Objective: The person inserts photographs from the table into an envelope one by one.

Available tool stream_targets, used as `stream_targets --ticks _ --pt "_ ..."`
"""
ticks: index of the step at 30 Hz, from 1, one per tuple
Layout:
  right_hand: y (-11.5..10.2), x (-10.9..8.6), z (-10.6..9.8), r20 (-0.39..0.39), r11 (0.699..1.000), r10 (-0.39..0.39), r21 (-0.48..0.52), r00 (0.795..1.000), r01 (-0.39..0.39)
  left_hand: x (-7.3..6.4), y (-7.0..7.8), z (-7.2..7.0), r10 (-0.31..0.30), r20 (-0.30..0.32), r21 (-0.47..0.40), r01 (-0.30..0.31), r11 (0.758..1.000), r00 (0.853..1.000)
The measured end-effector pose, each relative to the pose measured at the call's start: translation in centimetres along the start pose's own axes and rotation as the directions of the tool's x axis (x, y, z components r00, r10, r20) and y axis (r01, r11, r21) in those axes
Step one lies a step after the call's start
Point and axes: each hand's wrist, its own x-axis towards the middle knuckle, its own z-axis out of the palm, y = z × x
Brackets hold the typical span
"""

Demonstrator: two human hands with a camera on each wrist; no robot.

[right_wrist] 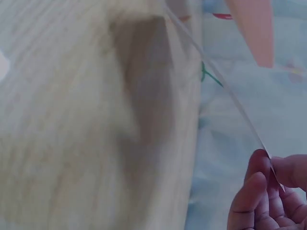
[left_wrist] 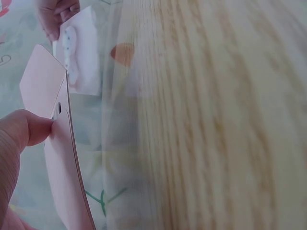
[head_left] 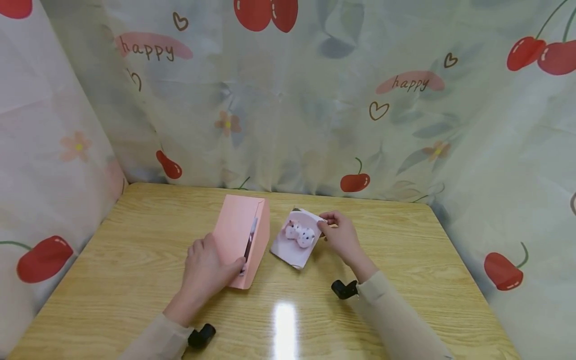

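A pink cardboard box (head_left: 238,220) stands tilted above the table, with a narrow slit along its side through which something dark and white shows. My left hand (head_left: 204,267) grips it, thumb at the slit and fingers over its broad face. To its right, my right hand (head_left: 344,240) pinches the edge of a pale pink card (head_left: 281,247) between thumb and fingers. Two white, dark-spotted bow-like pieces (head_left: 299,234) sit on the card's front. Seen by the right wrist camera, the card (right_wrist: 235,103) is a thin edge-on sheet.
Both hands work over a wood-grain table (head_left: 135,250). Behind and at the sides hangs a curtain (head_left: 288,125) printed with cherries and "happy". A black wrist device (head_left: 202,336) is by the left cuff, another black device (head_left: 344,289) by the right.
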Motion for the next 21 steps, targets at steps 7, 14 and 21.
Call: stream_targets --ticks 7,14,21 --pt "-0.9 0.3 -1.9 -0.150 0.990 -0.062 0.120 0.987 0.080 -0.1 0.2 -0.1 0.030 -0.029 -0.003 -0.030 1.000 0.999" --pt "-2.2 0.0 -2.6 -0.294 0.953 -0.105 0.242 0.950 0.180 -0.1 0.0 0.2 0.080 -0.069 0.014 -0.079 0.997 0.994" --pt "-3.1 -0.5 -1.5 -0.256 0.939 -0.143 0.271 0.956 0.213 0.0 -0.1 0.7 0.115 -0.100 0.046 -0.111 0.993 0.988"
